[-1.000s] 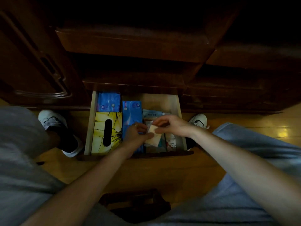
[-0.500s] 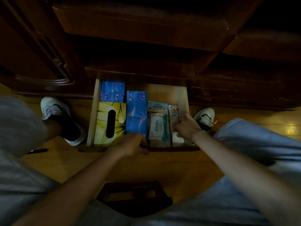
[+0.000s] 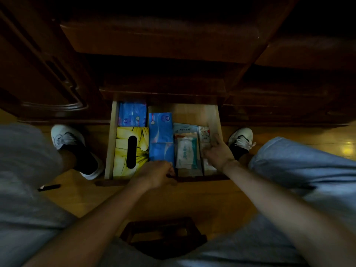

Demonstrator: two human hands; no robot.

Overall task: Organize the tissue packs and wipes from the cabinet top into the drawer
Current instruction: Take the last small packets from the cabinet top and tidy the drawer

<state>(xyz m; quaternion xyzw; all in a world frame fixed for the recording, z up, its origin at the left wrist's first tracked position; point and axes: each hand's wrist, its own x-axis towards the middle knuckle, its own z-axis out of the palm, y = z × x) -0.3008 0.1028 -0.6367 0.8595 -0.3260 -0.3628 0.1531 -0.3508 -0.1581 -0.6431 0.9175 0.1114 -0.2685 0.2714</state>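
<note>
The open wooden drawer [image 3: 194, 112] holds a yellow tissue box [image 3: 123, 149] at the left, a blue pack [image 3: 132, 114] behind it, and two blue packs [image 3: 160, 128] in the middle. A white and teal wipes pack [image 3: 186, 155] lies on flat packets to the right. My right hand [image 3: 218, 153] rests on small packs [image 3: 204, 132] along the drawer's right wall, fingers spread. My left hand [image 3: 156, 175] is curled over the drawer's front edge near the front blue pack; what it grips is hidden.
Dark wooden cabinet fronts [image 3: 158, 37] rise above the drawer. My two white shoes [image 3: 65, 136] [image 3: 241, 137] stand either side of it on the wooden floor. A dark stool [image 3: 163, 237] sits between my knees. A small dark object [image 3: 49, 187] lies on the floor at the left.
One second ago both hands held a small pale pack over the drawer. It now lies at the right side, my right hand on that row and my left hand at the front edge.
</note>
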